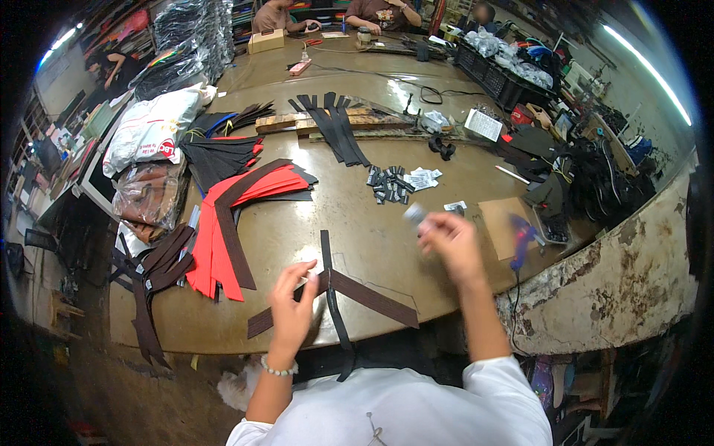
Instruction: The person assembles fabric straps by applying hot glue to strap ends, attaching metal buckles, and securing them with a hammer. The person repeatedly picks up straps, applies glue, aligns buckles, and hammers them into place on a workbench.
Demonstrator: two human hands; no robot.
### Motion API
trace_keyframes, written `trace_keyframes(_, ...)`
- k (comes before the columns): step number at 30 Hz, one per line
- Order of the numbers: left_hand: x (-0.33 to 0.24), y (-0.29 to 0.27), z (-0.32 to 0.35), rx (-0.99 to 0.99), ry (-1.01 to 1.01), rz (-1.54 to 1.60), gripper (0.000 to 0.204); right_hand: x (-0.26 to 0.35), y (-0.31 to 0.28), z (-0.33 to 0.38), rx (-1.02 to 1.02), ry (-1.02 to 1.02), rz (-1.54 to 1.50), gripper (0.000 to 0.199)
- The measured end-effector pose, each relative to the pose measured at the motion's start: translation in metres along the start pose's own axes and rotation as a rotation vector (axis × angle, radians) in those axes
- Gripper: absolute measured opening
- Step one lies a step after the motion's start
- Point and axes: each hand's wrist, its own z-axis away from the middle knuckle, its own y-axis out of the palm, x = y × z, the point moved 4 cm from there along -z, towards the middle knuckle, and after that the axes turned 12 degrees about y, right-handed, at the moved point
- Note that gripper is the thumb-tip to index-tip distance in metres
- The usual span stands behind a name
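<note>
Left hand: the left hand [291, 297] presses down on the crossing of a long dark brown strap-shaped strip [372, 296] and a narrow black strip [332, 297], fingers [305, 273] bent over the pieces and holding them against the worn olive-brown tabletop [357, 223]; a pale bead bracelet [278, 369] circles the wrist.

Right hand: the right hand [451, 241] is raised just above the tabletop, blurred by movement, its fingers closed on a small grey-white object [413, 214] (too smeared to identify).

The strips: the brown strip lies slantwise near the front edge of the tabletop, the black one runs across it towards the wearer and hangs over the edge.

Left of the hands: a fan of red and dark brown cut strips [234, 223] is spread on the tabletop, with a bundle of brown strips [152, 275] drooping off the edge beside it.

Centre of tabletop: a scatter of small black and white tags [398, 183] lies beyond the right hand, and black strips [335, 126] rest over a wooden board [327, 123].

Right side: a square of brown cardboard [502, 223] lies just beside the right hand, next to a blue-handled tool [522, 238] with a cord.

Far side: other people sit at the far end of the tabletop near a black plastic crate [498, 78] of bagged goods.
</note>
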Motion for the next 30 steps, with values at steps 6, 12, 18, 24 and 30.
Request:
trace_keyframes(6,-0.021,0.026,0.019,-0.08,-0.134,0.521,0.023,-0.043,0.122,0.071,0.287,0.29,-0.366,0.02)
trace_keyframes(12,-0.014,0.009,0.024,-0.058,-0.135,0.336,0.011,-0.015,0.114,0.079,0.157,-0.328,0.42,0.019)
trace_keyframes(18,-0.011,-0.004,0.02,-0.068,-0.169,0.349,0.006,-0.041,0.114,0.078,0.383,-0.03,-0.3,0.013)
trace_keyframes(24,-0.01,-0.001,0.017,-0.181,-0.249,0.578,0.013,-0.048,0.124,0.095,0.428,0.041,-0.162,0.015)
trace_keyframes(30,-0.004,0.011,0.02,-0.321,-0.356,1.134,0.017,-0.024,0.126,0.103,0.219,-0.479,0.258,0.024)
